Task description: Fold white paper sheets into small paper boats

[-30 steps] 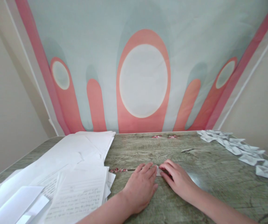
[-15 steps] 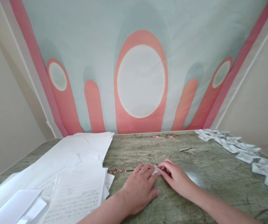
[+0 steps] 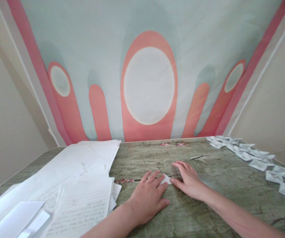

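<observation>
The paper (image 3: 166,179) is small and white, its visible part angular and roughly triangular. It lies low against the desk (image 3: 142,158), just right of the left hand (image 3: 148,198), whose fingertips cover its near-left part. Its full outline is hidden by that hand, and its fold lines are too small to tell.

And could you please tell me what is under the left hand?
A small white paper pokes out from under the left hand, on the table; whatever else the hand covers cannot be seen.
</observation>
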A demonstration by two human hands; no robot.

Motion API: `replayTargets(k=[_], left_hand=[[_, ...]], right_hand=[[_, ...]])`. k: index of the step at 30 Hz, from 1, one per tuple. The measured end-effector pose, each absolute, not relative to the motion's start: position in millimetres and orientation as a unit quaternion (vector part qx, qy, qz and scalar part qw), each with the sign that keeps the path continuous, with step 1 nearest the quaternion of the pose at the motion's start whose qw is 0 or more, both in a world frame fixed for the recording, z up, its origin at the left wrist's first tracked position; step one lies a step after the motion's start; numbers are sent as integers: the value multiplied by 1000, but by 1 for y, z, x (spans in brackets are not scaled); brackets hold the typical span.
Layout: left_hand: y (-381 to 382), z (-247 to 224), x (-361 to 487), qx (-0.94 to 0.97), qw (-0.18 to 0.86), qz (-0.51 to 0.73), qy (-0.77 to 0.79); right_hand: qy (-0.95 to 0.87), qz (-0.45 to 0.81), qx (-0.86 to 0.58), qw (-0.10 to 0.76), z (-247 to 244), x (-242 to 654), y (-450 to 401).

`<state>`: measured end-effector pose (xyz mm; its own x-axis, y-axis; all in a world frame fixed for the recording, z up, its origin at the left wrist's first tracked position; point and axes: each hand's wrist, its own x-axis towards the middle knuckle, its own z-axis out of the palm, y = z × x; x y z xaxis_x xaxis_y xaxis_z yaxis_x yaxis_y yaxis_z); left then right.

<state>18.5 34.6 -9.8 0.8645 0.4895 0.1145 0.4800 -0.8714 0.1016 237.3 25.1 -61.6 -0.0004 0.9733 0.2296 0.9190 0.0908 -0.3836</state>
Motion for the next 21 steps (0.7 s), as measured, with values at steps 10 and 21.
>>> replayTargets(k=[10, 21], left_hand=[[34, -10, 17, 961, 50, 72, 261], [36, -7, 13, 952, 87, 86, 280]], right_hand=[[-705, 74, -675, 203, -66, 251, 27], [-841, 45, -491, 224, -36, 221, 5]])
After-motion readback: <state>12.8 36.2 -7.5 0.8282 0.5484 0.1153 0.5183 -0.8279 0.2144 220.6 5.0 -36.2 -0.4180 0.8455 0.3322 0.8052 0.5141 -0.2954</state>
